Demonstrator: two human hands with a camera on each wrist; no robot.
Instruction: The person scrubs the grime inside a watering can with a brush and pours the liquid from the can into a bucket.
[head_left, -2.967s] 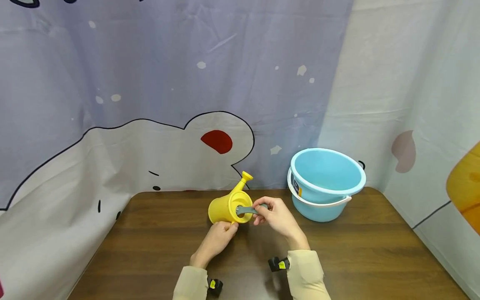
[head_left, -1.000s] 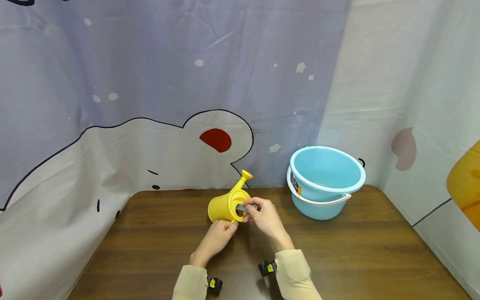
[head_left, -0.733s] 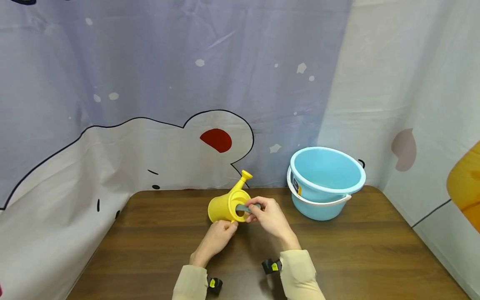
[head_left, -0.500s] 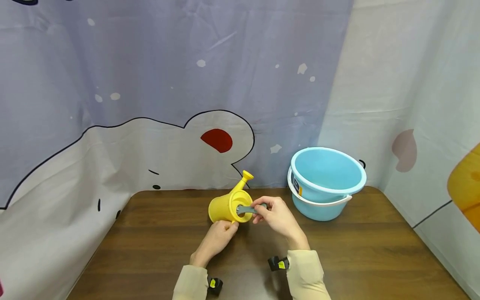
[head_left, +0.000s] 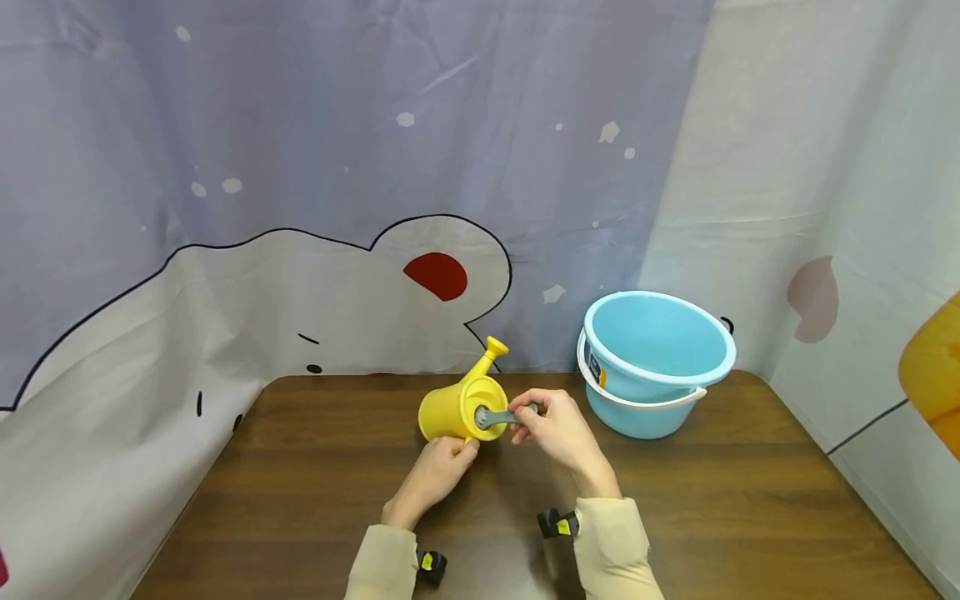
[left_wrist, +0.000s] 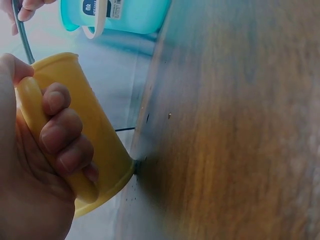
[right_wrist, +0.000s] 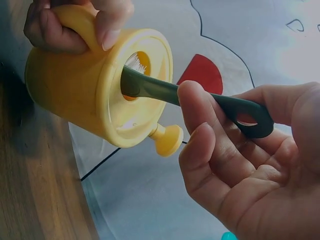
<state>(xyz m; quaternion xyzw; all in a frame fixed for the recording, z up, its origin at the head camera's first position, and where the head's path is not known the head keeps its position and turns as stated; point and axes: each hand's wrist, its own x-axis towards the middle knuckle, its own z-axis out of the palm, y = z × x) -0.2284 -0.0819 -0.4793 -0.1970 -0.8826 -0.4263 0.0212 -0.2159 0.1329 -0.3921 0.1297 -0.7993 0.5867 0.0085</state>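
A yellow toy watering can (head_left: 442,412) is held tilted over the table, its round opening turned toward my right hand (head_left: 558,429). My left hand (head_left: 437,468) grips the can's handle; in the left wrist view the fingers (left_wrist: 61,131) curl round that handle. Between thumb and fingers my right hand pinches a grey-green brush (right_wrist: 160,91) by its handle, which has a hole at the end. The brush head sits in the can's opening, with white bristles (right_wrist: 136,64) partly showing. The spout (head_left: 480,365) points up and away.
A light-blue bucket (head_left: 637,421) with a white handle (head_left: 652,406) stands at the back right of the brown wooden table (head_left: 300,500). Behind the table hangs a printed curtain (head_left: 315,150), and it continues along both sides.
My right hand has drawn the brush rightward, partly out of the can, since a second ago, so more of the brush shows. My left hand and the can stay nearly in place.
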